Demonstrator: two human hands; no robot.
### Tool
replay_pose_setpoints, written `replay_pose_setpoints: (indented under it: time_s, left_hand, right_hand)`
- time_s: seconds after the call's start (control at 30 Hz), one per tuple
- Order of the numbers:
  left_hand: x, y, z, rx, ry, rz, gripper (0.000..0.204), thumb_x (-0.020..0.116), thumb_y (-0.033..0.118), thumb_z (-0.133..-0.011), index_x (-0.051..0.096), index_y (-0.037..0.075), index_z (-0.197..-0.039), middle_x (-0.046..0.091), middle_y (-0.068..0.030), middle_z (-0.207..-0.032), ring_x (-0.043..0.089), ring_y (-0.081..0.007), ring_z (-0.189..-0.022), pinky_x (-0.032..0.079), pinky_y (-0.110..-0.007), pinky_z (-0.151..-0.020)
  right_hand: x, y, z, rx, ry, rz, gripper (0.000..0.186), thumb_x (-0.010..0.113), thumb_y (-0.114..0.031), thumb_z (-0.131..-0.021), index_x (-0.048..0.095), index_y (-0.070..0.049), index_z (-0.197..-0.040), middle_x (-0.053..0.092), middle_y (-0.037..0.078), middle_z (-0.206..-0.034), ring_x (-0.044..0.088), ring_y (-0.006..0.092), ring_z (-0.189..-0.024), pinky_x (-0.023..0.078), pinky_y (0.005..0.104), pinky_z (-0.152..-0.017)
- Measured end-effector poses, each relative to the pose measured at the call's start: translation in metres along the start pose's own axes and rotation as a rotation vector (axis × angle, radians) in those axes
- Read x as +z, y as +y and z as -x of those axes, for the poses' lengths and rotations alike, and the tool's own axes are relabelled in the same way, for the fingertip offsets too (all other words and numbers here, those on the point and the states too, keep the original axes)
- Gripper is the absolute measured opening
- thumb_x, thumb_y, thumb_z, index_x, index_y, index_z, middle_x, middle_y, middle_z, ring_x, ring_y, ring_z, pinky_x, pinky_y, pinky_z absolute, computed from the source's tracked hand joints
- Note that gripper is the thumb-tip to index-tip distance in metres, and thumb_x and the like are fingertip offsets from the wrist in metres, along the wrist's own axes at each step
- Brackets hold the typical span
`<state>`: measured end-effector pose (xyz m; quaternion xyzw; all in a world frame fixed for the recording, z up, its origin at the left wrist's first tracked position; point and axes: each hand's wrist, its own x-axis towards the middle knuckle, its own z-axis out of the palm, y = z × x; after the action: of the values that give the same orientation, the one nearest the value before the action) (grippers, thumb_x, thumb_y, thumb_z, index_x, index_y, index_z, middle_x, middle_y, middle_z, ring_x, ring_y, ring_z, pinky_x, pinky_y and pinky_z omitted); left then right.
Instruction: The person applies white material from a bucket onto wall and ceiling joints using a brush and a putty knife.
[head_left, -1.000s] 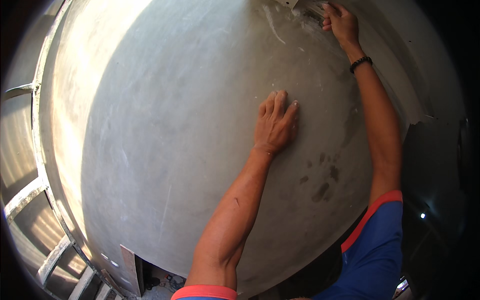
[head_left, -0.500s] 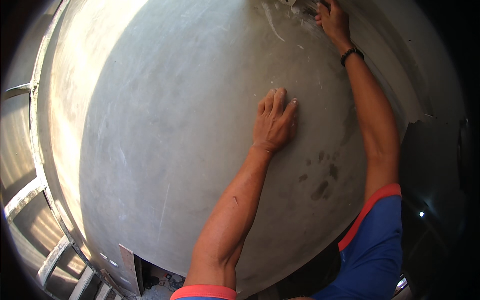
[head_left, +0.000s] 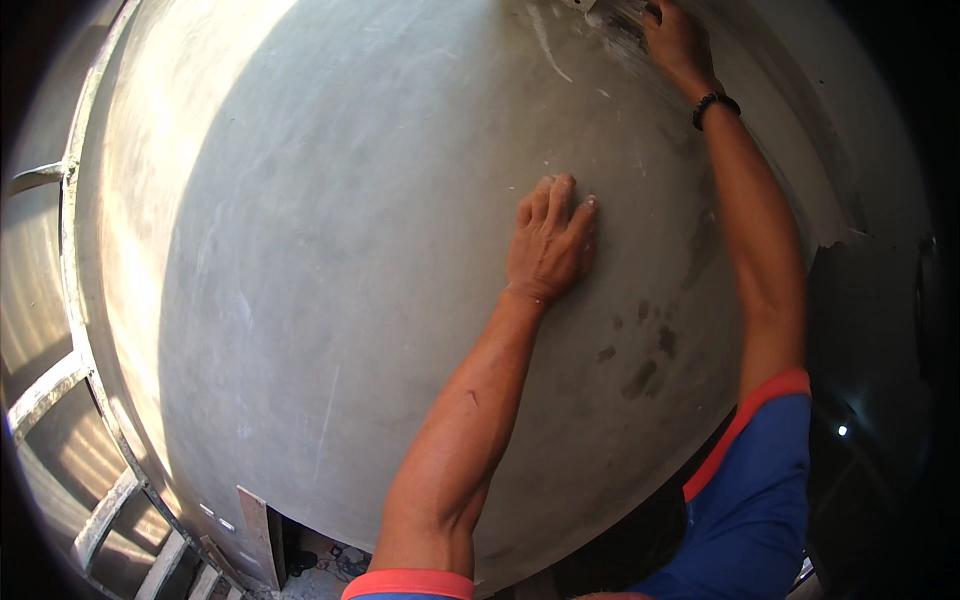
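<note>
My left hand (head_left: 549, 235) rests palm-down on a grey plastered wall (head_left: 350, 250), its fingers stretched out, whitish at the tips. Higher up, by the top right edge of the picture, my right hand (head_left: 680, 45) is closed around a small tool with a dark handle (head_left: 653, 13). The tool's working end is too blurred and cut off to tell its kind. Beside it the wall carries whitish smears (head_left: 620, 38). A pale fitting with small holes (head_left: 578, 4) shows at the top edge, left of the right hand.
A whitish, ladder-like metal frame (head_left: 75, 290) stands along the left side. Dark damp marks (head_left: 650, 350) spot the wall below my right forearm. At the lower left, a board (head_left: 262, 535) leans by a dark opening with clutter on the floor.
My right hand and forearm have shifted slightly to the right, the dark-handled tool moving along. The left hand stays in its place on the wall.
</note>
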<state>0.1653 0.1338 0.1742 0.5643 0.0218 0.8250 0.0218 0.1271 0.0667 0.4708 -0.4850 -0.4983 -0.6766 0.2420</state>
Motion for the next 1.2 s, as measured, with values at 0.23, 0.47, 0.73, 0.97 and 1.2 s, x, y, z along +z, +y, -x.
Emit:
replay_pose_setpoints:
  time_s: [0.23, 0.47, 0.73, 0.97, 1.2]
  left_hand:
    - [0.000, 0.002, 0.000, -0.006, 0.009, 0.001, 0.037, 0.068, 0.014, -0.079, 0.061, 0.016, -0.116, 0.044, -0.0129, -0.130, 0.042, -0.0364, -0.126, 0.035, -0.045, -0.103]
    - [0.000, 0.001, 0.000, 0.002, -0.006, -0.020, 0.037, 0.068, 0.015, -0.080, 0.061, 0.016, -0.116, 0.043, -0.0126, -0.131, 0.041, -0.0359, -0.127, 0.035, -0.045, -0.103]
    - [0.002, 0.002, 0.001, 0.002, 0.011, -0.009, 0.038, 0.069, 0.015, -0.079, 0.061, 0.017, -0.116, 0.043, -0.0126, -0.131, 0.041, -0.0359, -0.127, 0.035, -0.045, -0.102]
    - [0.004, 0.001, 0.001, 0.009, 0.016, 0.001, 0.037, 0.069, 0.015, -0.079, 0.061, 0.016, -0.115, 0.044, -0.0134, -0.131, 0.042, -0.0371, -0.126, 0.035, -0.046, -0.103]
    - [0.005, 0.001, 0.001, -0.018, 0.027, 0.009, 0.038, 0.070, 0.015, -0.078, 0.062, 0.016, -0.115, 0.044, -0.0127, -0.132, 0.042, -0.0377, -0.126, 0.035, -0.046, -0.103]
  right_hand:
    - [-0.008, 0.028, 0.000, -0.060, 0.028, 0.051, 0.023, 0.055, -0.014, -0.095, 0.059, 0.005, -0.108, 0.067, 0.022, -0.105, 0.065, 0.0344, -0.099, 0.051, 0.0422, -0.083]
    - [0.005, 0.020, -0.008, -0.041, 0.013, -0.045, 0.020, 0.055, -0.013, -0.095, 0.059, 0.005, -0.104, 0.068, 0.020, -0.103, 0.066, 0.0335, -0.095, 0.050, 0.0408, -0.079]
    - [0.018, 0.023, -0.013, -0.098, 0.080, -0.040, 0.025, 0.055, -0.013, -0.095, 0.058, 0.006, -0.111, 0.068, 0.019, -0.100, 0.065, 0.0326, -0.090, 0.050, 0.0410, -0.079]
    - [0.000, 0.048, -0.015, -0.082, 0.043, 0.106, 0.027, 0.061, -0.021, -0.094, 0.062, 0.001, -0.109, 0.067, 0.012, -0.086, 0.067, 0.0184, -0.077, 0.054, 0.0283, -0.064]
    - [-0.014, 0.108, -0.006, 0.490, -0.157, -0.907, 0.028, 0.066, -0.025, -0.091, 0.060, -0.002, -0.104, 0.065, 0.007, -0.078, 0.060, 0.0108, -0.061, 0.047, 0.0225, -0.052]
